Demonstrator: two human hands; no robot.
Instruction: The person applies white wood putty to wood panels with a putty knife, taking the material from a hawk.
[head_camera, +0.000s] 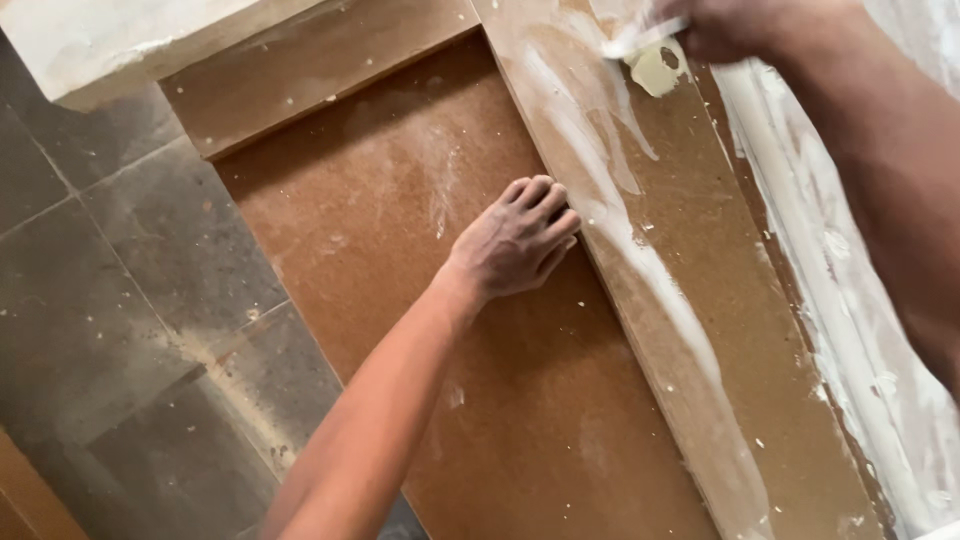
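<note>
A person's left hand (520, 240) presses flat, fingers together, on a brown fibreboard panel (480, 400) while the right hand (720, 25), clamped on a putty scraper (650, 55), spreads white filler (610, 190) along the raised frame strip (700, 260); steady, even strokes would likely serve best.

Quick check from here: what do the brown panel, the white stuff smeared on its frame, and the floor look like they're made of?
Brown panel: likely fibreboard, matte, grainless, uniform brown, dusty. White smears: probably wet filler or putty, streaked along the raised frame strip, spread with the pale scraper in the right hand. Floor: grey tiles, judging by the grout lines. The left hand rests flat on the panel.
</note>
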